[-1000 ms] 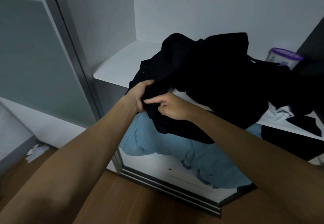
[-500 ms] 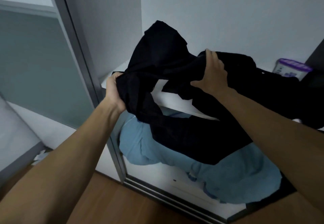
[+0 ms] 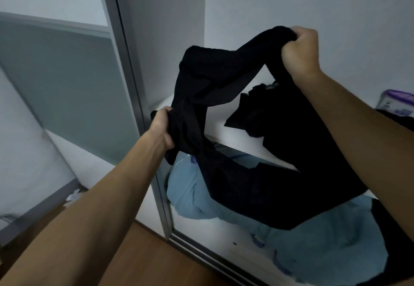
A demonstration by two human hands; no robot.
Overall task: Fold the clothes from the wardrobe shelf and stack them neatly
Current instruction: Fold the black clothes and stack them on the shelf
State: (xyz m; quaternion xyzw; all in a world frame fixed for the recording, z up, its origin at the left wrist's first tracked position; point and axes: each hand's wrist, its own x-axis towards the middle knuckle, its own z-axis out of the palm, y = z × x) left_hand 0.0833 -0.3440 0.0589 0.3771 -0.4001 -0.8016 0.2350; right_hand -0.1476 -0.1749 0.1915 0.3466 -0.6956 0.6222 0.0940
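Black soft cloth garment (image 3: 215, 77) spans both fists above the white wardrobe shelf (image 3: 215, 126); right hand (image 3: 300, 50) fingers clench one end, left hand (image 3: 162, 126) fingers the other.

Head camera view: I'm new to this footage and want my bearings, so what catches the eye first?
A black fabric garment stretched in mid-air dominates the centre, bunched in the raised right hand at upper right and gripped lower down by the left hand near the grey wardrobe door frame. Below it, a crumpled light blue cloth lies in the lower compartment, under the white wardrobe shelf.
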